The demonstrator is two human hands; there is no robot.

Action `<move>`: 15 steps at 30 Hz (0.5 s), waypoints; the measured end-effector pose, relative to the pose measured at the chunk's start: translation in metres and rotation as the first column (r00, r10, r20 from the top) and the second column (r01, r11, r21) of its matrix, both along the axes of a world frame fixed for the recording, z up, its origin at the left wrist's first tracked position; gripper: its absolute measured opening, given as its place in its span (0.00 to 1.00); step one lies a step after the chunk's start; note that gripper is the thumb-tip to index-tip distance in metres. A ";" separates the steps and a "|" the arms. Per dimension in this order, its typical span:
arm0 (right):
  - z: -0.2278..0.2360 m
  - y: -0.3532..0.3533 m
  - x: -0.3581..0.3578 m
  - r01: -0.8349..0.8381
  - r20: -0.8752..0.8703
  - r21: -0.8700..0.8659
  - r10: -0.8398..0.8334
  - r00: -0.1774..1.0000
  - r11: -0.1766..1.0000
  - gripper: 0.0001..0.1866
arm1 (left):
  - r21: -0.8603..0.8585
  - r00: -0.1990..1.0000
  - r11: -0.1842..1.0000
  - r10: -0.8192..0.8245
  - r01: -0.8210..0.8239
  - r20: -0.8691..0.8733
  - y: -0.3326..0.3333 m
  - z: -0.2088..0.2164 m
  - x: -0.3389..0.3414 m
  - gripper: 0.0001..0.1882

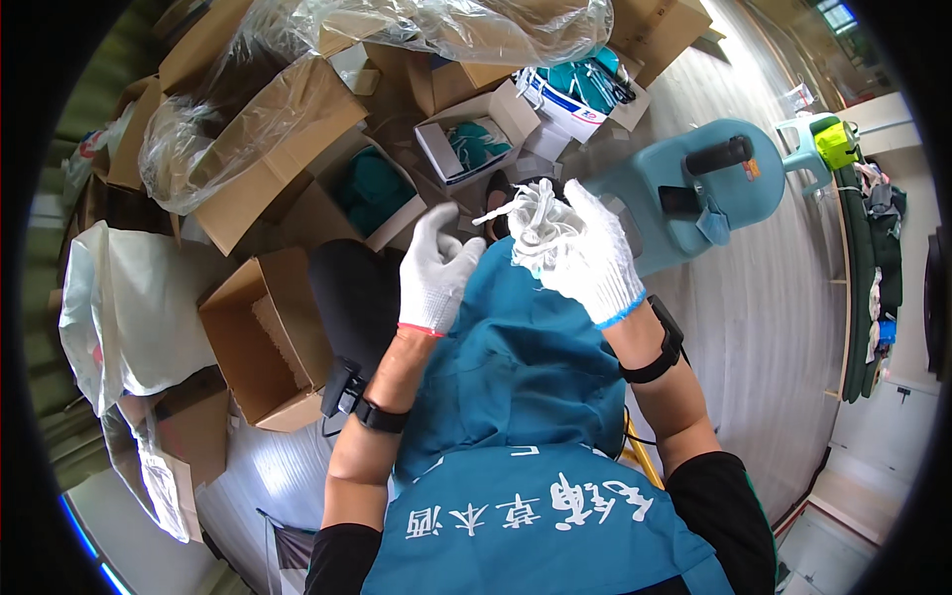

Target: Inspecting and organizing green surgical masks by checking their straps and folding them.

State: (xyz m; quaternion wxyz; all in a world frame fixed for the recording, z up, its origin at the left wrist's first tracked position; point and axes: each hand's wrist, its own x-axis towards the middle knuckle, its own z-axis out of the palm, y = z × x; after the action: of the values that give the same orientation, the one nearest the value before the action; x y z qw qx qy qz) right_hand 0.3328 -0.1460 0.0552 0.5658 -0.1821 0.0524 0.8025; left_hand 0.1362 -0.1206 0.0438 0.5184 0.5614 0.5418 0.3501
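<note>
Cardboard boxes clutter the floor ahead. Your right hand pinches a loopy, tangled bunch of white cord in its fingers, one end poking left; your left hand is near, fingers parted.

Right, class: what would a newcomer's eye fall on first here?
Probably the tangle of white cords in the gloved right hand, just above the picture's centre. The gloved left hand hovers just left of it. Next come the teal apron below and the cardboard boxes crowding the left side.
</note>
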 end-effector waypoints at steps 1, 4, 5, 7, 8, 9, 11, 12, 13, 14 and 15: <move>0.001 -0.001 -0.001 -0.016 0.007 0.023 0.016 1.000 1.000 0.23 | 0.000 1.000 1.000 0.004 -0.004 -0.001 0.004 0.007 -0.001 0.20; 0.003 -0.001 -0.004 -0.022 0.031 -0.089 0.025 0.999 0.996 0.22 | 0.313 0.960 0.908 -0.271 0.279 -0.071 0.016 0.009 0.000 0.15; 0.008 -0.002 -0.007 -0.026 0.031 -0.089 0.029 0.999 0.996 0.22 | 0.314 0.961 0.909 -0.268 0.276 -0.071 0.016 0.007 -0.002 0.15; 0.023 -0.007 -0.012 0.040 0.168 -0.104 -0.022 0.986 0.994 0.19 | 0.384 0.890 0.807 -0.361 0.448 -0.277 0.018 0.005 -0.004 0.08; 0.032 -0.005 -0.018 0.043 0.169 -0.106 -0.025 0.985 0.993 0.19 | 0.375 0.924 0.845 -0.352 0.382 -0.148 0.012 0.004 0.001 0.05; 0.040 -0.003 -0.026 0.101 0.180 -0.107 -0.080 0.980 0.989 0.16 | 0.336 0.902 0.837 -0.389 0.431 -0.188 0.010 0.003 0.000 0.05; 0.039 -0.004 -0.030 0.160 0.194 -0.109 -0.137 0.971 0.981 0.14 | 0.209 0.881 0.857 -0.446 0.471 -0.156 0.000 0.005 0.001 0.06; 0.030 -0.008 -0.030 0.028 0.611 0.167 -0.126 0.782 0.985 0.12 | 0.194 0.884 0.863 -0.465 0.466 -0.050 -0.005 0.005 0.001 0.07; 0.024 -0.010 -0.029 -0.217 0.877 0.339 -0.225 0.424 0.915 0.12 | 0.189 0.884 0.864 -0.466 0.466 -0.047 -0.007 0.011 -0.001 0.07; 0.021 -0.012 -0.025 -0.424 0.929 0.367 -0.347 0.126 0.828 0.11 | 0.137 0.876 0.865 -0.481 0.482 -0.045 -0.007 0.020 -0.005 0.08; 0.020 -0.015 -0.019 -0.577 0.834 0.413 -0.547 -0.070 0.704 0.10 | 0.085 0.867 0.863 -0.496 0.498 -0.041 -0.008 0.023 -0.008 0.08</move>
State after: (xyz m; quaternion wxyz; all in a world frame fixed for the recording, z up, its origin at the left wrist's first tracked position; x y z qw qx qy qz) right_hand 0.3140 -0.1613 0.0756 0.4163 -0.4728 -0.6950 0.3465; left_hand 0.1286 -0.1283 0.0673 0.5596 0.7085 0.3668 0.2243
